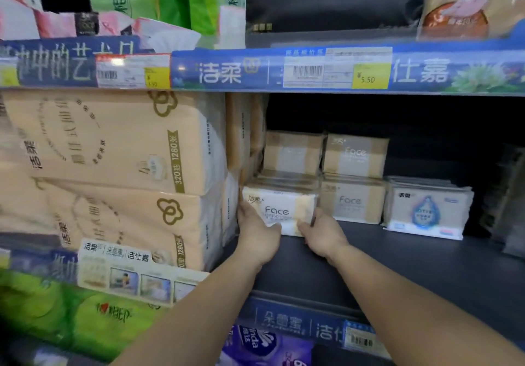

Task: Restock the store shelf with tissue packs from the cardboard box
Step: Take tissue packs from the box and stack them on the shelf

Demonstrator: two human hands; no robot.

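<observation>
A white and beige "Face" tissue pack [279,208] stands at the left end of the dark middle shelf [397,257], in front of a row of like packs. My left hand [255,236] grips its left end and lower edge. My right hand [321,235] holds its right end, fingers curled round the corner. Behind it, more "Face" packs [353,178] are stacked two high. A white pack with a blue drop [426,209] sits further right. The cardboard box is not in view.
Large peach tissue bundles [113,166] press against the pack from the left. A blue price rail [341,70] with a yellow 5.50 tag runs overhead. Bare shelf lies in front and to the right. Purple packs [261,345] sit on the shelf below.
</observation>
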